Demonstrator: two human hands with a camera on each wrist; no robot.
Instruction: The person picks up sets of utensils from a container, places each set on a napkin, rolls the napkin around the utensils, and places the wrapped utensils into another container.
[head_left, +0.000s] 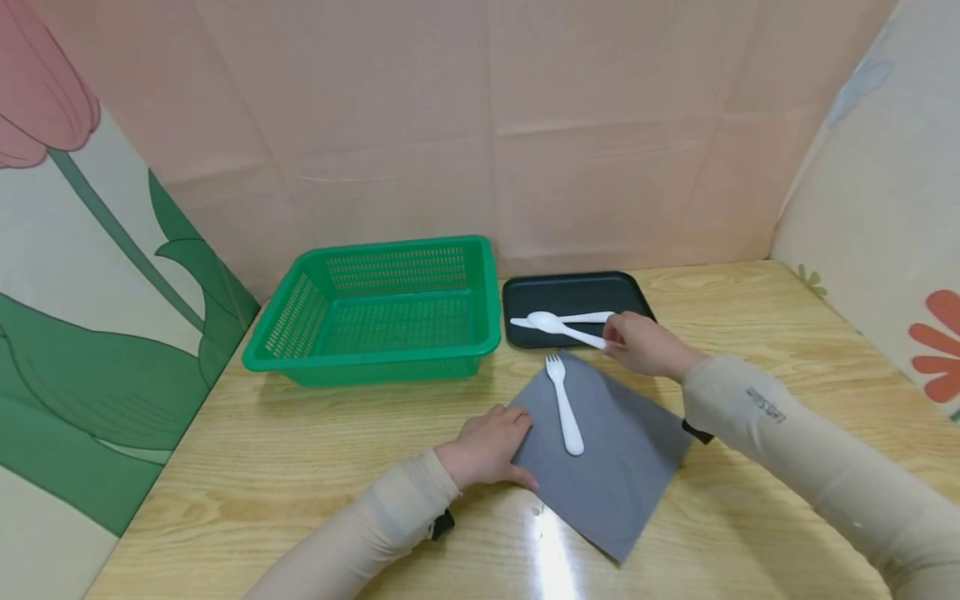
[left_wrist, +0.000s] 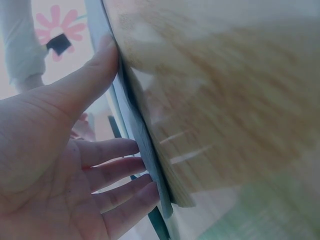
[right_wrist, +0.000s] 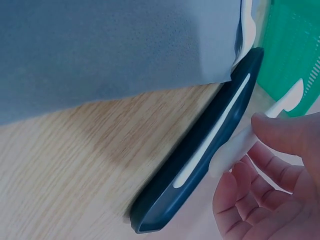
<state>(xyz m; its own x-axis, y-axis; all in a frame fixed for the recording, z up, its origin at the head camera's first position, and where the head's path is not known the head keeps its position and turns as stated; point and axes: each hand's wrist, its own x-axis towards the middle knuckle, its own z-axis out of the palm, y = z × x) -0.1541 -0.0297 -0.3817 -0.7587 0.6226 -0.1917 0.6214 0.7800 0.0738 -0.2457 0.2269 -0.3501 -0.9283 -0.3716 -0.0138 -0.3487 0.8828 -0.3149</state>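
Note:
My right hand [head_left: 645, 342] pinches a white plastic spoon [head_left: 546, 322] by its handle, the bowl pointing left over the black tray [head_left: 570, 289]. A second white utensil, which looks like a knife [head_left: 588, 317], lies in the tray, partly overlapped by the spoon in the head view. At the left corner of a grey cloth napkin [head_left: 622, 442], my left hand [head_left: 487, 447] rests with fingers extended and thumb spread, fingertips on the cloth's edge [left_wrist: 142, 135]. A white fork [head_left: 566, 408] lies on the napkin, tines toward the tray.
A green slatted basket [head_left: 397, 364] stands left of the tray, close beside it. The wooden table [head_left: 315, 492] meets a pink wall covering [head_left: 390, 125] at the back. Flower-printed panels [head_left: 885, 217] flank both sides.

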